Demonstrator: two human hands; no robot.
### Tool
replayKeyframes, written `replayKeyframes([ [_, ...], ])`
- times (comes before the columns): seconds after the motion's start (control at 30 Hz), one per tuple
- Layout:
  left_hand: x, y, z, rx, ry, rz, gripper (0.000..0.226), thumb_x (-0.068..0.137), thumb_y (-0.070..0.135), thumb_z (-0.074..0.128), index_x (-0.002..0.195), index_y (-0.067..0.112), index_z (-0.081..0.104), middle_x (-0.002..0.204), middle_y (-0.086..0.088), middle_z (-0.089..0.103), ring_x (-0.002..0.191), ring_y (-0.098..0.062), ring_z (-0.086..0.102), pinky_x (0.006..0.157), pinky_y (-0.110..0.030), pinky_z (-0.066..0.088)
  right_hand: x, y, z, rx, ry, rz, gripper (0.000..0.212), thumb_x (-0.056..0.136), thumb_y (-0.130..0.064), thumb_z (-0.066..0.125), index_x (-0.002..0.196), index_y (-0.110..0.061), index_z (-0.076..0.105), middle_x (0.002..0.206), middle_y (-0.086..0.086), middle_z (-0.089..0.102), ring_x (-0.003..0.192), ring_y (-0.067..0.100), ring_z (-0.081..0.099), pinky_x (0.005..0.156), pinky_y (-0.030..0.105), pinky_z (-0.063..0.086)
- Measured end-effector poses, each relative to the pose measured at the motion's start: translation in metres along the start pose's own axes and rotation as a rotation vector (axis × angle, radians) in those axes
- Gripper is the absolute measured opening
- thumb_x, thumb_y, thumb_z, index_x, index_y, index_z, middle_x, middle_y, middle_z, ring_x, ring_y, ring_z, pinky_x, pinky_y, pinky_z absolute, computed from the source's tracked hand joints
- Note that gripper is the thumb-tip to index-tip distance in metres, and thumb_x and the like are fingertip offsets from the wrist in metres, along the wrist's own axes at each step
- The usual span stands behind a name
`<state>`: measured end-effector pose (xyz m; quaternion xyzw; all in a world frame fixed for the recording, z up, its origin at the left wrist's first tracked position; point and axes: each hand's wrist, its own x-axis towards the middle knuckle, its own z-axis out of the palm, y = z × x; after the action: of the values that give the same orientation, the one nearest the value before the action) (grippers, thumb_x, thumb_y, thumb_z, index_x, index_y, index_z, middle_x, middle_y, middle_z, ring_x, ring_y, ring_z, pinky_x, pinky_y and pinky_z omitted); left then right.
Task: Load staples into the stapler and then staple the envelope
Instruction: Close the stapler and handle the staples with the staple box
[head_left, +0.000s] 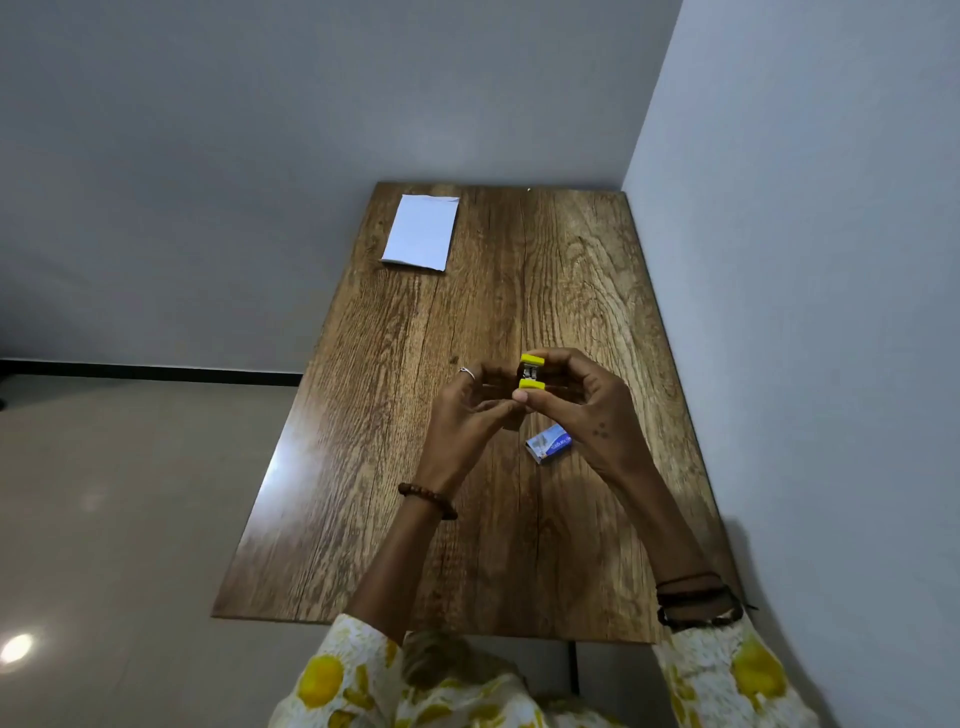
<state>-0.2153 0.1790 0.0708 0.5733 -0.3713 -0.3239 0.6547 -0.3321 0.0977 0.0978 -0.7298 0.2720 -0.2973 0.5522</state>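
yellow stapler (532, 372) held above the table (571, 270), gripped by right hand (587, 410), hinged open with metal channel showing. left hand (467, 410) fingers curled beside it; holding staples or not, cannot tell. best to keep channel steady and level while loading. staple box (548, 442) just below; envelope (422, 232) well apart, far corner, nothing between.

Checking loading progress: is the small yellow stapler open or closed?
Open. The small yellow stapler, held in the right hand, shows two yellow ends spread apart with metal between. The left hand touches it.
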Motion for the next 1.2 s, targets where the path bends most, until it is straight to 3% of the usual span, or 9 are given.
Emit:
replayKeyframes([
  [0.17, 0.011, -0.003, -0.006, -0.034, -0.049, -0.059, 0.024, 0.08, -0.003, 0.062, 0.088, 0.017, 0.051, 0.089, 0.007, 0.061, 0.076, -0.004, 0.066, 0.066, -0.026, 0.055, 0.014, 0.003, 0.003, 0.101, -0.073, 0.07, 0.054, 0.073, -0.01, 0.073, 0.123, -0.019, 0.055, 0.108, -0.01, 0.065, 0.099, -0.001, 0.064, 0.082, 0.014, 0.051],
  [0.27, 0.018, -0.006, -0.012, -0.053, -0.038, -0.105, 0.028, 0.07, 0.018, 0.071, 0.087, 0.019, 0.049, 0.089, 0.002, 0.059, 0.078, -0.015, 0.063, 0.069, -0.038, 0.054, 0.023, 0.008, 0.009, 0.182, -0.054, 0.123, 0.056, 0.075, -0.003, 0.07, 0.126, -0.014, 0.053, 0.109, -0.005, 0.063, 0.094, -0.006, 0.064, 0.076, 0.01, 0.05],
  [0.33, 0.025, -0.007, -0.017, -0.066, -0.046, -0.16, 0.034, 0.066, 0.021, 0.074, 0.088, 0.019, 0.047, 0.086, -0.001, 0.061, 0.07, -0.015, 0.062, 0.058, -0.035, 0.05, 0.031, 0.013, 0.015, 0.233, -0.018, 0.154, 0.051, 0.077, 0.001, 0.067, 0.125, -0.01, 0.054, 0.111, -0.003, 0.062, 0.091, -0.009, 0.063, 0.073, 0.008, 0.05],
  [0.4, 0.032, -0.008, -0.022, -0.081, -0.048, -0.199, 0.036, 0.07, 0.008, 0.074, 0.091, 0.018, 0.046, 0.088, -0.006, 0.062, 0.064, -0.01, 0.062, 0.052, -0.027, 0.044, 0.037, 0.018, 0.021, 0.278, 0.015, 0.178, 0.046, 0.08, 0.002, 0.064, 0.123, -0.009, 0.055, 0.111, -0.001, 0.062, 0.092, -0.007, 0.064, 0.072, 0.01, 0.051],
  [0.6, 0.051, -0.018, -0.045, -0.193, -0.052, -0.315, 0.032, 0.08, -0.002, 0.062, 0.103, 0.017, 0.053, 0.096, -0.005, 0.062, 0.087, -0.014, 0.063, 0.068, -0.023, 0.054, 0.055, 0.041, 0.036, 0.51, 0.08, 0.297, 0.034, 0.084, -0.004, 0.057, 0.111, -0.023, 0.061, 0.095, -0.005, 0.073, 0.097, 0.011, 0.067, 0.076, 0.02, 0.055],
  [0.83, 0.068, -0.038, -0.058, -0.158, 0.004, -0.418, 0.029, 0.08, 0.0, 0.063, 0.096, 0.024, 0.057, 0.094, -0.006, 0.06, 0.091, -0.021, 0.06, 0.071, -0.031, 0.05, 0.065, 0.058, 0.054, 0.509, 0.179, 0.419, 0.031, 0.085, -0.008, 0.059, 0.111, -0.024, 0.057, 0.108, 0.0, 0.069, 0.102, 0.011, 0.065, 0.084, 0.026, 0.054],
  [0.93, 0.073, -0.047, -0.058, -0.131, 0.015, -0.447, 0.026, 0.081, 0.002, 0.063, 0.093, 0.024, 0.056, 0.092, -0.005, 0.057, 0.088, -0.018, 0.058, 0.064, -0.023, 0.051, 0.067, 0.068, 0.059, 0.447, 0.247, 0.476, 0.027, 0.085, -0.01, 0.062, 0.109, -0.02, 0.056, 0.107, 0.002, 0.068, 0.098, 0.008, 0.065, 0.078, 0.02, 0.052],
  [1.07, 0.076, -0.052, -0.051, -0.173, 0.022, -0.498, 0.021, 0.083, 0.001, 0.061, 0.091, 0.02, 0.055, 0.083, -0.003, 0.057, 0.073, -0.009, 0.061, 0.054, -0.014, 0.052, 0.068, 0.078, 0.061, 0.453, 0.382, 0.56, 0.019, 0.081, -0.01, 0.067, 0.1, -0.013, 0.064, 0.101, 0.007, 0.069, 0.102, 0.019, 0.064, 0.085, 0.023, 0.053],
  [1.2, 0.082, -0.058, -0.046, -0.178, 0.042, -0.512, 0.02, 0.084, 0.002, 0.06, 0.101, 0.009, 0.053, 0.082, -0.003, 0.058, 0.072, -0.009, 0.061, 0.053, -0.015, 0.053, 0.068, 0.08, 0.058, 0.461, 0.362, 0.606, 0.017, 0.082, -0.006, 0.065, 0.098, -0.011, 0.068, 0.101, 0.007, 0.069, 0.097, 0.014, 0.065, 0.073, 0.012, 0.054],
])
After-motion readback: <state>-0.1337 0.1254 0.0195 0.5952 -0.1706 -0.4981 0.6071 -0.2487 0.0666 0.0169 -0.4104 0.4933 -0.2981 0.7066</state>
